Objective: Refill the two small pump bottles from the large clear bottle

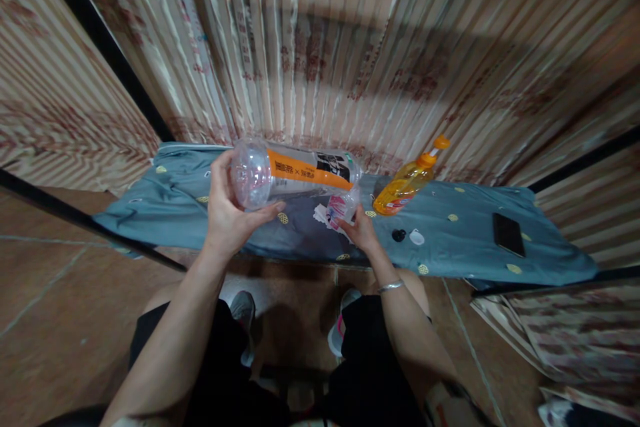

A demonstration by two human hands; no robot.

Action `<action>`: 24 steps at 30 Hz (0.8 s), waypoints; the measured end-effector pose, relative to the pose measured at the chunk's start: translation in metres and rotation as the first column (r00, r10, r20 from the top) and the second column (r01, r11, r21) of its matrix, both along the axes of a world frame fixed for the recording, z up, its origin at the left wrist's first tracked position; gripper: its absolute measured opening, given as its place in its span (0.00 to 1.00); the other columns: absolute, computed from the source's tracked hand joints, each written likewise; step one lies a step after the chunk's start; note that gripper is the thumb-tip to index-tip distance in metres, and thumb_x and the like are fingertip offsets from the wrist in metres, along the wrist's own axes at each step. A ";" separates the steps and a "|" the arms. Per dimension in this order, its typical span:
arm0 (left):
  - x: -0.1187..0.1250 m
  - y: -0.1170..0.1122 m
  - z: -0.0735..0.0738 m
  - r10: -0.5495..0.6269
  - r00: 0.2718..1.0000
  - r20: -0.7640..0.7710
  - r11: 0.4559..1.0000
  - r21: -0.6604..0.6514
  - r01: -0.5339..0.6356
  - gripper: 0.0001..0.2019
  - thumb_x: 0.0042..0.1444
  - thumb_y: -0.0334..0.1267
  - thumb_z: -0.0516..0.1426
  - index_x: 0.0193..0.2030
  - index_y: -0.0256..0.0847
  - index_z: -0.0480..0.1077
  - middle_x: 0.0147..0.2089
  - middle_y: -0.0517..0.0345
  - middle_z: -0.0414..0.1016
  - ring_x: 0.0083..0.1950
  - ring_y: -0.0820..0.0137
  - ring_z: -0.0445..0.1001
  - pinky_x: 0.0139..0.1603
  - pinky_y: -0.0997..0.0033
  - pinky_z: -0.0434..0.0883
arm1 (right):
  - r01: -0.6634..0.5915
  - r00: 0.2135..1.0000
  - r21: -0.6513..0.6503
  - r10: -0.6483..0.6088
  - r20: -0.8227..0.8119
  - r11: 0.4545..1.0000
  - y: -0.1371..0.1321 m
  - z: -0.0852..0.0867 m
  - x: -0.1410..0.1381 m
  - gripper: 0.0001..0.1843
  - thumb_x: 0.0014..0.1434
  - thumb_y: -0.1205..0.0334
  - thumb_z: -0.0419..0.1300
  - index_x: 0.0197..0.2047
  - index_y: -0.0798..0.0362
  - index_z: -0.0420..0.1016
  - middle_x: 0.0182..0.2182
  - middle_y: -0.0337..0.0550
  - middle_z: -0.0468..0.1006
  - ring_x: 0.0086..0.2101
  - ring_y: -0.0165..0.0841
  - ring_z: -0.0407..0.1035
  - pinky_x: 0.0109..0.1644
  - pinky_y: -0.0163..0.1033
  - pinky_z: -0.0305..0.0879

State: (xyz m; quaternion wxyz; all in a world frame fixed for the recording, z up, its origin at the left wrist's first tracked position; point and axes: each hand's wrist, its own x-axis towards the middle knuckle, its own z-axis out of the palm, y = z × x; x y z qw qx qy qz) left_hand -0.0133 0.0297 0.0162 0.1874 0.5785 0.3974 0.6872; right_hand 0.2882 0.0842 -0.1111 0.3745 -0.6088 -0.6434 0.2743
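My left hand (225, 207) is wrapped round the base end of a large clear plastic bottle (310, 170) with an orange and grey label. The bottle is held on its side above the cloth, base to the left. At its right end my right hand (359, 228) pinches a small clear plastic piece with pink print (343, 209). Whether that piece touches the bottle I cannot tell. White scraps (321, 215) show beside it. Right of my right hand, a black cap (399, 235) and a white cap (417, 237) lie on the cloth.
A blue-green cloth (475, 240) covers the narrow low table. A yellow dish soap bottle with an orange pump (404, 181) leans near the back edge. A dark phone (509, 234) lies at the right. Black poles (100, 40) and striped curtains (320, 47) surround the table.
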 end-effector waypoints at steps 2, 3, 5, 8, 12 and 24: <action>0.001 -0.001 0.001 -0.010 1.000 0.010 1.000 -0.007 0.010 0.52 0.29 0.55 0.81 0.63 0.51 0.67 0.64 0.49 0.72 0.67 0.47 0.75 0.70 0.37 0.75 | -0.001 1.000 -0.001 0.001 0.003 1.000 0.000 -0.001 0.000 0.30 0.54 0.54 0.72 0.58 0.51 0.70 0.44 0.49 0.87 0.44 0.49 0.82 0.49 0.51 0.78; 0.002 -0.001 0.002 -0.017 1.000 0.020 1.000 -0.016 0.018 0.52 0.29 0.55 0.81 0.63 0.51 0.67 0.64 0.49 0.73 0.66 0.47 0.76 0.69 0.38 0.76 | -0.004 1.000 0.001 0.004 0.001 1.000 0.000 -0.001 0.001 0.31 0.55 0.54 0.72 0.59 0.51 0.70 0.44 0.49 0.87 0.45 0.49 0.82 0.50 0.51 0.78; 0.003 -0.002 0.003 -0.025 0.999 0.043 0.999 -0.034 0.026 0.53 0.28 0.55 0.81 0.63 0.51 0.67 0.64 0.49 0.73 0.65 0.48 0.77 0.67 0.38 0.77 | -0.013 1.000 0.012 0.013 -0.008 1.000 0.001 -0.003 0.001 0.31 0.55 0.54 0.72 0.59 0.51 0.70 0.44 0.48 0.87 0.44 0.48 0.82 0.49 0.51 0.78; 0.005 -0.004 0.004 -0.020 0.997 0.077 0.998 -0.051 0.024 0.54 0.26 0.54 0.82 0.62 0.49 0.67 0.64 0.48 0.73 0.65 0.47 0.77 0.67 0.38 0.77 | -0.016 1.000 0.046 0.017 -0.024 0.999 0.002 -0.007 0.002 0.31 0.54 0.53 0.73 0.58 0.50 0.71 0.42 0.47 0.87 0.41 0.47 0.82 0.47 0.50 0.78; 0.006 -0.005 0.006 -0.031 0.996 0.084 0.997 -0.065 0.036 0.53 0.27 0.54 0.82 0.62 0.49 0.67 0.61 0.49 0.75 0.62 0.48 0.79 0.63 0.39 0.80 | -0.008 1.000 0.054 0.009 -0.025 0.998 0.004 -0.009 0.003 0.31 0.53 0.53 0.73 0.58 0.50 0.71 0.43 0.47 0.87 0.41 0.47 0.82 0.46 0.49 0.78; 0.007 -0.007 0.012 -0.021 0.998 0.065 0.998 -0.059 0.025 0.54 0.27 0.55 0.82 0.62 0.49 0.65 0.63 0.50 0.75 0.62 0.49 0.79 0.63 0.38 0.81 | -0.013 1.000 0.048 0.013 -0.006 0.999 0.004 -0.009 0.003 0.31 0.53 0.52 0.72 0.58 0.50 0.70 0.45 0.49 0.87 0.44 0.49 0.82 0.47 0.49 0.77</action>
